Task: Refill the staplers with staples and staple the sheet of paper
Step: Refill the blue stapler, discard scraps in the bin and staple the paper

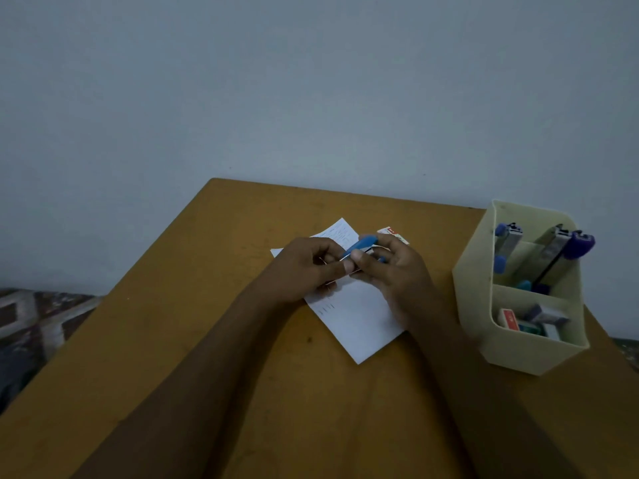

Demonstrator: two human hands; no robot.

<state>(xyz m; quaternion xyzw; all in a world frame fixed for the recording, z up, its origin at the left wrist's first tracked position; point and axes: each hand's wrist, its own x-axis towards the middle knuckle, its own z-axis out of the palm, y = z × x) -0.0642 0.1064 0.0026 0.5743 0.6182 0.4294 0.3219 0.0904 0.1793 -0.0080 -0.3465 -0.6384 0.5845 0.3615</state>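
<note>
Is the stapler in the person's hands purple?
No, the stapler gripped by the left hand and right hand above the sheet of paper is light blue.

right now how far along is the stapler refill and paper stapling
Done: one staple box lies out on the table by the sheet of paper. In hand: the left hand and right hand hold the blue stapler over the sheet; whether it's loaded is unclear. Left: a second blue stapler and a purple stapler stand in the organizer, and no staple shows in the paper.
</note>
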